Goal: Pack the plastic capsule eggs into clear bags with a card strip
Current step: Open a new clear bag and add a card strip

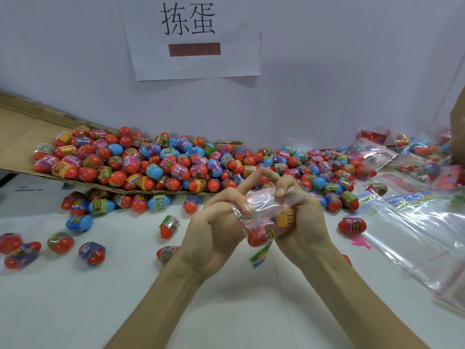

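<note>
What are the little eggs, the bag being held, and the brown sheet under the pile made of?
Eggs: probably hard glossy plastic, given bright highlights on the red shells, with printed film wraps. Bag: thin clear plastic film, see-through and crinkled. Brown sheet: looks like matte cardboard, with a ragged torn edge.

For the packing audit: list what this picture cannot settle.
- Egg count in the clear bag: head view, left hand and right hand wrap it.
- Card strip print: mostly behind the hands, too small.
- Packed bags at right: blurred, cut by the frame edge.
</note>
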Action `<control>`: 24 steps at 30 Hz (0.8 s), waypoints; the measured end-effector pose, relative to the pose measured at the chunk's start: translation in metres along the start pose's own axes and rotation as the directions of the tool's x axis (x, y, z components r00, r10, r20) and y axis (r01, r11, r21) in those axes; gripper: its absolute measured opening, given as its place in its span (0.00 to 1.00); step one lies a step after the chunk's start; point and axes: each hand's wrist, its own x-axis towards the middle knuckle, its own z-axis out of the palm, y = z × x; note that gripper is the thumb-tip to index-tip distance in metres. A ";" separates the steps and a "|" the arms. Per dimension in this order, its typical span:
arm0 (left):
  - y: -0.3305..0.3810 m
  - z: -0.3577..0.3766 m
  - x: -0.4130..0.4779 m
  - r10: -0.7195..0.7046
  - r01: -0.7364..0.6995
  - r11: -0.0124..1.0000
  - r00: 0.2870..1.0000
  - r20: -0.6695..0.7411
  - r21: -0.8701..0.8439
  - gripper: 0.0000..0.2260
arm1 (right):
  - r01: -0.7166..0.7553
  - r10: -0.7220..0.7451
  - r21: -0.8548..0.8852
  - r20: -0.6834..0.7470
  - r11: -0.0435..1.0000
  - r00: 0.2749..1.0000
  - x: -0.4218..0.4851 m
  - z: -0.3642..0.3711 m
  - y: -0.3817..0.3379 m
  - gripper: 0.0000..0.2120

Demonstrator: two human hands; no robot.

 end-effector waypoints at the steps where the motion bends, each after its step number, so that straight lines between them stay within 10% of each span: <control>1: 0.000 0.001 0.000 -0.008 0.008 1.000 1.000 0.013 -0.019 0.06 | -0.007 0.007 0.022 -0.005 1.000 1.000 -0.001 0.001 0.000 0.10; 19: -0.013 0.012 -0.005 -0.062 0.062 0.962 0.998 0.008 -0.266 0.14 | -0.094 0.071 0.237 0.103 0.967 0.992 -0.006 0.004 -0.008 0.12; 24: -0.017 0.020 -0.004 -0.061 0.053 0.993 0.996 -0.072 -0.105 0.12 | -0.116 0.103 0.231 0.067 0.966 0.992 -0.004 0.001 -0.005 0.13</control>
